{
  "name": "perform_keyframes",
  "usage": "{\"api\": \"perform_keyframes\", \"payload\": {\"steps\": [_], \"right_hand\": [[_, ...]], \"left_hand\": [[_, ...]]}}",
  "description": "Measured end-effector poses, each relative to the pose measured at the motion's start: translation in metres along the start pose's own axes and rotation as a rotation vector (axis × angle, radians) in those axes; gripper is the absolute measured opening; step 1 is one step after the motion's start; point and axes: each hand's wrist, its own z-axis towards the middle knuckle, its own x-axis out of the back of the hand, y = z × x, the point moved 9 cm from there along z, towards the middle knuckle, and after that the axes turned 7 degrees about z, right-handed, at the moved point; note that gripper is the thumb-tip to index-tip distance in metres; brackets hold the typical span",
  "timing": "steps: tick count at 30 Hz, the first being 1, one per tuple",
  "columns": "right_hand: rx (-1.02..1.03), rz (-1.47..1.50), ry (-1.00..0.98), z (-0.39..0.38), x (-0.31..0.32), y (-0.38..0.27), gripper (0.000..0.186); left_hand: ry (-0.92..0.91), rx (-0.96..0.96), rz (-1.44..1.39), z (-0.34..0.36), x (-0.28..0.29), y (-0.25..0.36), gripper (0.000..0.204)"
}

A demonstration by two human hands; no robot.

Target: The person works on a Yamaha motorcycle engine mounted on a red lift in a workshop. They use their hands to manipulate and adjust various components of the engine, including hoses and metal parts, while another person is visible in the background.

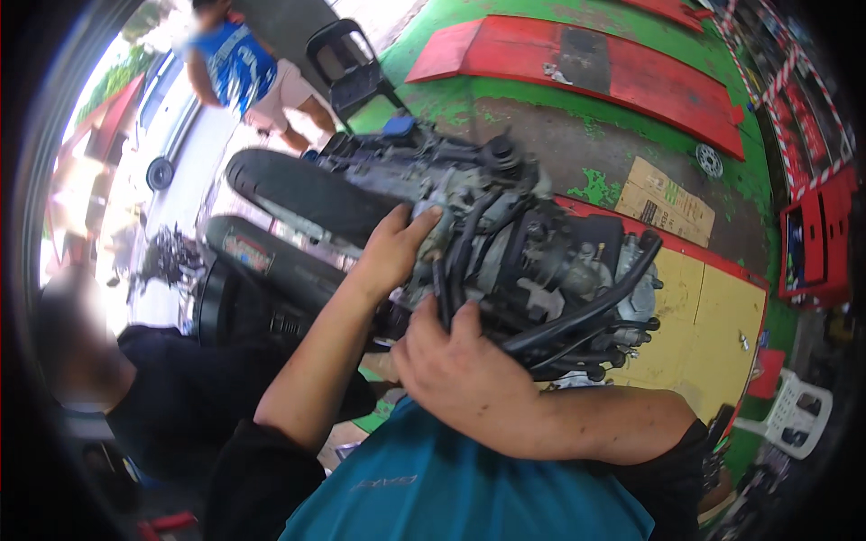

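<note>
A greasy motorcycle engine [568, 248] with several hoses lies in front of me, beside a dark tyre [298, 189]. My left hand [397, 248] is closed around a small rounded metal part [435, 236] on the engine's near left side. Just below it, the fingers of my right hand [460, 356] pinch a thin black hose [441, 287] that runs up to that metal part. A thicker black hose [586, 316] curves past to the right of my right hand. My palms hide what lies beneath them.
Close on my left is a person in black [198, 388]. Another person in blue [239, 68] stands farther off by a black chair [352, 77]. The engine rests on a yellow-topped red platform [699, 316]. Cardboard [666, 200] and a red ramp [514, 54] lie beyond.
</note>
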Motion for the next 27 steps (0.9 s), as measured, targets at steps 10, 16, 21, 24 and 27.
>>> {"api": "perform_keyframes", "payload": {"steps": [10,16,21,24,27], "right_hand": [[-0.105,0.304,-0.151,0.007,0.012,0.012,0.028],[-0.175,0.408,-0.244,0.019,0.02,0.017,0.029],[-0.068,0.414,-0.363,0.045,0.028,0.022,0.025],[-0.107,0.46,-0.403,0.066,0.019,0.04,0.026],[-0.089,0.393,-0.393,0.09,0.01,0.06,0.032]], "left_hand": [[-0.023,-0.177,-0.294,-0.011,0.006,-0.013,0.06],[0.331,-0.356,-0.105,-0.102,0.025,-0.033,0.039],[0.508,-0.498,0.096,-0.125,0.024,-0.036,0.044],[0.456,-0.44,0.042,-0.121,0.024,-0.041,0.049],[0.429,-0.427,0.023,-0.113,0.021,-0.046,0.051]]}}
